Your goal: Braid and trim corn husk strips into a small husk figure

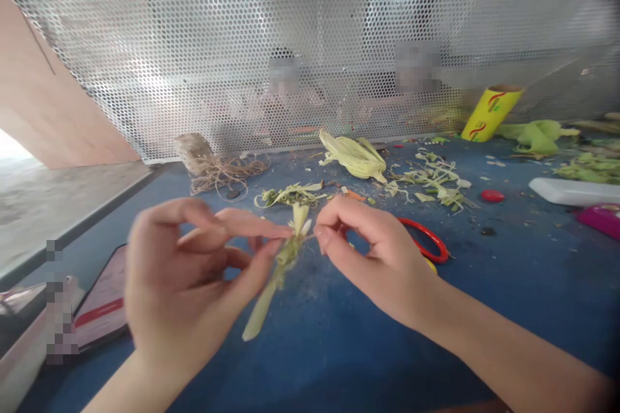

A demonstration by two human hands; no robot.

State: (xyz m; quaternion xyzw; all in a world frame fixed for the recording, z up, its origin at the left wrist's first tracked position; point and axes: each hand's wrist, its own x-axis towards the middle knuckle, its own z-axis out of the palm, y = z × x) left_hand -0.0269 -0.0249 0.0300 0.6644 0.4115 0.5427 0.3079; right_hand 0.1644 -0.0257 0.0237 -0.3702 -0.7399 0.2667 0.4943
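Observation:
Between thumb and forefinger my left hand [194, 271] pinches a small tied bundle of green corn husk strips [289, 255], held tilted over the table. One long flat strip hangs from it toward the lower left. Close by on the right, my right hand [378, 258] is closed in a pinch on a thin strand of twine [310, 238] that runs to the bundle. Its exact hold is hard to see. Red-handled scissors [433, 239] lie partly hidden behind my right hand. A whole corn husk [356, 155] rests farther back, with husk shreds [290, 194] in front of it.
A perforated metal screen [314, 32] stands along the blue table's [310, 361] back edge; people show dimly in it. A tangle of twine [227, 171], a phone [101, 310], a yellow tube [491, 113], a white-handled tool [576, 191] and a red disc [493, 195] lie around.

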